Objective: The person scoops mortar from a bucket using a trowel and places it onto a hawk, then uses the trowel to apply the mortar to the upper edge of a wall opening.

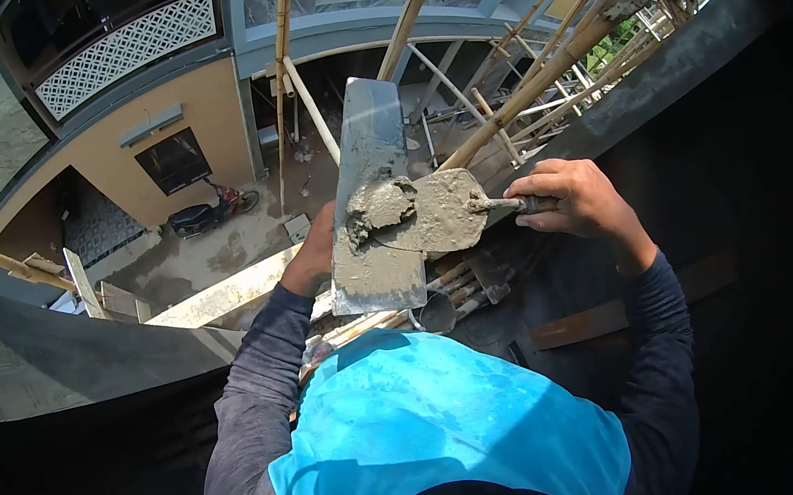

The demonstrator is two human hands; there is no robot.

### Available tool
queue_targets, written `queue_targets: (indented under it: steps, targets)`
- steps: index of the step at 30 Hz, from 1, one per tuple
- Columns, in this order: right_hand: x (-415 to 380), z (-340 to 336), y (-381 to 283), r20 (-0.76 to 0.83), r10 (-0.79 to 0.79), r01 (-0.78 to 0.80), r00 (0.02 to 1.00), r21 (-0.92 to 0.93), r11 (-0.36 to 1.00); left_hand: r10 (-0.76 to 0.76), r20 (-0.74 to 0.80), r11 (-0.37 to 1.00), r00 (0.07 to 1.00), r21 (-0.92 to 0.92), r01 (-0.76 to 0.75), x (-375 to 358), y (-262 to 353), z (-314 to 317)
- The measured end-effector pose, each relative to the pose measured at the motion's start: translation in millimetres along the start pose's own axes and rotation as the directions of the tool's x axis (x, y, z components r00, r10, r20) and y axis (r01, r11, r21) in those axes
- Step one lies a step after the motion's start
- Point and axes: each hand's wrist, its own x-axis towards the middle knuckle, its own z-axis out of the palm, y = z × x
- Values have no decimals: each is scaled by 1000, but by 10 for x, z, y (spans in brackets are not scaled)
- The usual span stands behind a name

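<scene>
Both hands up front: left hand (310,256) grips the back of a flat rectangular steel float (373,201), mostly hidden behind it, fingers not visible. Right hand (577,198) at 3 o'clock is clenched on the handle of a rounded trowel (442,212), whose blade lies on the float. A lump of wet grey mortar (377,204), lumpy and coarse, sits where they meet. Bamboo scaffold poles (535,82) run toward 1 o'clock. Far below, at 10 o'clock, a parked motorbike (209,211), small and hard to make out. Blue vest (439,430) at 6 o'clock, cut off by the frame.
</scene>
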Motion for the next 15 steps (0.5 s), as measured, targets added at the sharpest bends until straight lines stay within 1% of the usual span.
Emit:
queue_targets:
  steps: [1,2,4,5,6,8,9,11,12,13,15]
  targets:
    - [-29,82,79,-87,-32,30,996,-21,999,-62,-30,998,998,-25,61,9,-30,-1]
    - [-32,124,114,-85,-37,35,996,-24,999,-57,-34,998,998,-26,56,3,-47,-6]
    - [-44,161,167,-226,-96,106,969,31,994,-125,-65,981,990,-157,114,-5,-50,-6]
    - [-54,175,193,-232,-98,106,968,22,994,-85,-137,990,987,-122,68,14,-221,-76]
    - [-60,176,221,-239,-89,101,967,37,994,-71,-129,992,989,-115,56,42,-195,-76]
    - [-79,173,258,-261,-80,91,962,31,995,-106,-97,979,990,-187,87,98,-143,-58]
    - [-73,159,248,-233,-71,86,970,54,995,-103,-92,980,990,-180,85,120,-134,-66]
    - [-80,88,223,-202,-54,72,978,79,994,-69,-98,995,993,-76,61,139,-82,-86]
    - [-84,77,261,-230,-83,96,970,44,994,-34,-96,999,995,-4,34,219,-49,-101]
    - [-69,65,303,-262,-100,120,960,65,991,5,-101,997,995,81,3,255,11,-121]
    - [-53,-89,275,-251,-112,125,962,34,992,85,-98,966,992,252,-57,376,184,-155]
